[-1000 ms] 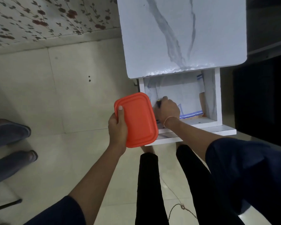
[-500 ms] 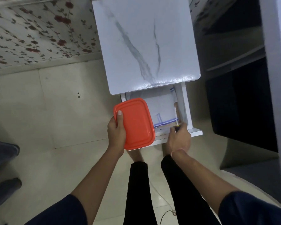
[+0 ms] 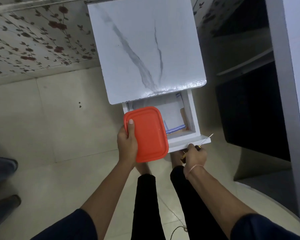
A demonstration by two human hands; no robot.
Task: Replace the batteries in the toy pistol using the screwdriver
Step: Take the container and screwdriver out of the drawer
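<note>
Screwdriver [image 3: 206,139] slants: thin tip up-right, handle end down-left, just in front of drawer [image 3: 189,142], at its right end. R hand [image 3: 196,156] curled tight round handle, close to drawer front. L hand [image 3: 126,144] grips orange box [image 3: 149,134], thumb on top, over drawer's left part.

Wears a plain dark navy top, with the left sleeve [image 3: 68,226] and the right sleeve [image 3: 261,227] both ending near the elbow in a loose, rounded edge and leaving the forearms bare. Has on close-fitting plain black trousers [image 3: 145,205] that narrow down both legs to the ankles, with bare feet [image 3: 143,168] showing below them on the floor. Carries a thin, pale pinkish thread [image 3: 194,168] looped round the wrist just behind the right hand [image 3: 196,155].
</note>
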